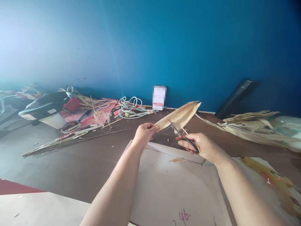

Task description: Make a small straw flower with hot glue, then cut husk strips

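Observation:
Pinched at its left end by my left hand (145, 134) is a dried corn husk (180, 113), tan and pointed toward the right. My right hand (199, 145) is closed around the dark handles of a pair of scissors (175, 128), whose blades lie against the lower edge of the husk. A thin pale stick-like piece (185, 130) shows just above the right fingers; whether it is held I cannot tell. Below both hands, a small husk scrap (177, 160) rests on a pale board (169, 185) with handwritten marks.
Along the blue wall stand a phone-like screen (159, 98) and a black box-like object (236, 97). A coiled pale cord (130, 106), pink paper (103, 112) and thin sticks (77, 138) lie left. More husks (254, 128) and a yellow glue gun (270, 175) lie right.

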